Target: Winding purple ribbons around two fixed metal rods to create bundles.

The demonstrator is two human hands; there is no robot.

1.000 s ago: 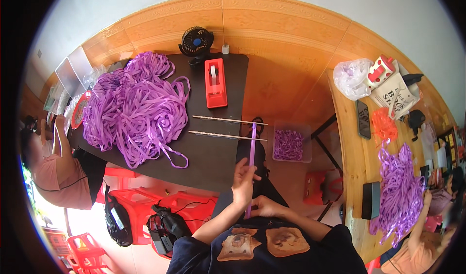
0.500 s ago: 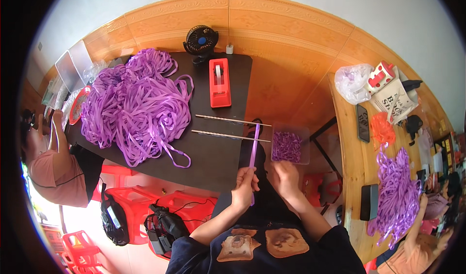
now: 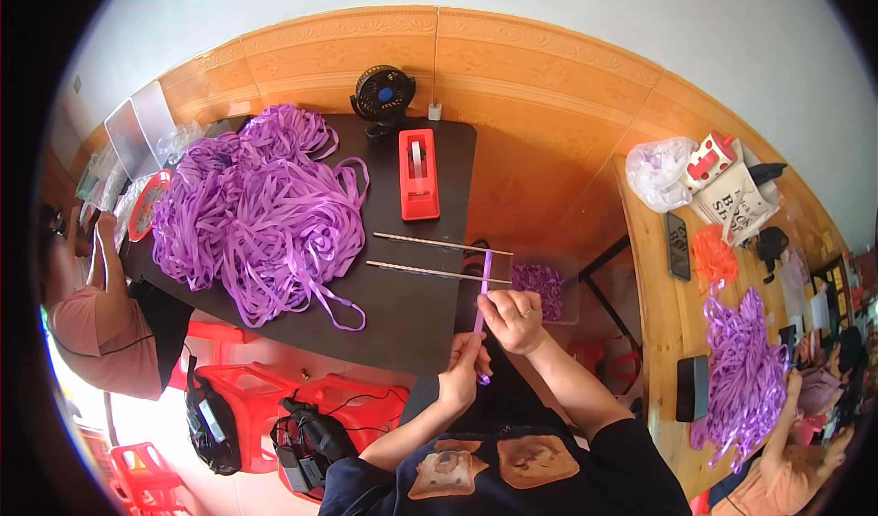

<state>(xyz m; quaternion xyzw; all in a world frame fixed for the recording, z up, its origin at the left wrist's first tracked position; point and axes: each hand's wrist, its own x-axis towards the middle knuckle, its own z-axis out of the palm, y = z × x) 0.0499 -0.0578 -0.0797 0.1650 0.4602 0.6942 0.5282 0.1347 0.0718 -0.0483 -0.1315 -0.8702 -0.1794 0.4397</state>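
A narrow purple ribbon [image 3: 487, 266] runs from two thin twisted sticks down to my hands. The upper stick [image 3: 421, 240] and the lower stick [image 3: 416, 270] lie side by side, their ends jutting past the dark table's right edge. My left hand [image 3: 464, 372] is closed on the ribbon's lower part, and a short tail shows below the fingers. Just above it, my right hand [image 3: 515, 320] pinches the ribbon below the sticks; its fingertips partly hide the strip. A large tangled heap of purple ribbon [image 3: 261, 214] covers the table's left side.
On the dark table [image 3: 402, 324] stand a red tape dispenser [image 3: 419, 182] and a black fan [image 3: 383, 95]. A clear tub [image 3: 574, 313] holds purple ribbon pieces. A wooden table [image 3: 654, 351] at right carries more ribbon [image 3: 743, 370] and a phone [image 3: 678, 245]. Other people sit at both sides.
My right hand has moved left and up from beside the tub to the ribbon, closing on it above my left hand. The whole view has shifted slightly.
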